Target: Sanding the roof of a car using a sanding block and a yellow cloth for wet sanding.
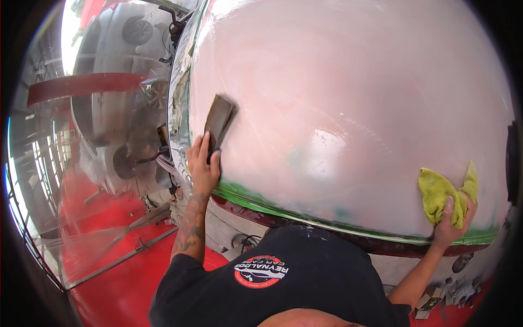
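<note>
"What carries the things here?"
"A broad, domed vehicle panel [338, 82], pinkish white and glossy, with a green band [239, 194] along its near edge."
"And on it?"
"A dark, flat block [220, 122], slanted, near the left edge. A crumpled yellow-green cloth [434, 193] is at the near right corner; how much touches, I can't tell."
"Anything else?"
"Pale wet streaks across the middle."
</note>
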Demonstrator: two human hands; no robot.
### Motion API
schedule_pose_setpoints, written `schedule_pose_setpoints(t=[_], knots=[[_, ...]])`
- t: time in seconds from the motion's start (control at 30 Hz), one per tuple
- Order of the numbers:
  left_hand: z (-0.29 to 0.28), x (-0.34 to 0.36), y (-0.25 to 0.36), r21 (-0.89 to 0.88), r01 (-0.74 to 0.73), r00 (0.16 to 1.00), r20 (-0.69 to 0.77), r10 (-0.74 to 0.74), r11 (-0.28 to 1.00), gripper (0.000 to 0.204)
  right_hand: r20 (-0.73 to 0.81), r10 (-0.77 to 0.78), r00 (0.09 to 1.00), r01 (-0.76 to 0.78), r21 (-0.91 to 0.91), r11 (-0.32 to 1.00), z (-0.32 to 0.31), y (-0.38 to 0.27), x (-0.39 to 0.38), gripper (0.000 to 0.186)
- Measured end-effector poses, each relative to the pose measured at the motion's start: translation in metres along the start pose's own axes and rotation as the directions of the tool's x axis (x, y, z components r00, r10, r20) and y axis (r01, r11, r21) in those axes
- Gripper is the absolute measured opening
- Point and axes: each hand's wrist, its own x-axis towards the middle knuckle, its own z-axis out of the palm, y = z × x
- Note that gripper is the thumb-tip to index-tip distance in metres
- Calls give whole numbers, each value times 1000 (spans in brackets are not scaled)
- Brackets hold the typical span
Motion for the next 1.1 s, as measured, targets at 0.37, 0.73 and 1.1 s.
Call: schedule_pose_setpoints(t=[0.37, 0.73, 1.1], knots=[[68, 267, -109, 92, -19, 997, -68, 25, 996, 46, 5, 30, 1000, -30, -10, 1000, -2, 3, -3, 26], [35, 111, -36, -24, -59, 996, -73, 57, 998, 49, -3, 46, 999, -46, 8, 999, 1, 4, -6, 28], [45, 179, -73, 32, -293, 950, -100, 295, 956, 48, 22, 54, 998, -54, -32, 998, -6, 4, -5, 28]])
